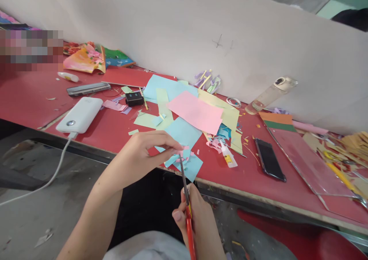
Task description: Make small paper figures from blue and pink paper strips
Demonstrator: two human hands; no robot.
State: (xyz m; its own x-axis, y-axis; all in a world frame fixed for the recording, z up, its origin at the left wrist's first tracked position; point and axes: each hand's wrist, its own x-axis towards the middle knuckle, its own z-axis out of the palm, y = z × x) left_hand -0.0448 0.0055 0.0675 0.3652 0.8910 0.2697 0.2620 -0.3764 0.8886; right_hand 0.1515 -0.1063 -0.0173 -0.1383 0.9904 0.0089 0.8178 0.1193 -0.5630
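My left hand (pixel 149 147) is closed in a pinch on a small pink paper piece (pixel 184 151) held just above the red table's (pixel 25 99) front edge. My right hand (pixel 195 218) is wrapped round red-handled scissors (pixel 186 198); their blades point up and meet the pink piece. Pink snippets lie scattered below on a blue sheet (pixel 191 167). A large pink sheet (pixel 197 112) lies on blue, green and yellow sheets behind.
A glue bottle (pixel 228 155) and a black phone (pixel 270 159) lie right of the papers. A white power bank (pixel 79 115) with a cable sits left, near a small black box (pixel 134 98). A tilted clear bottle (pixel 270 95) leans on the white partition. Clear plastic sheet (pixel 310 164) far right.
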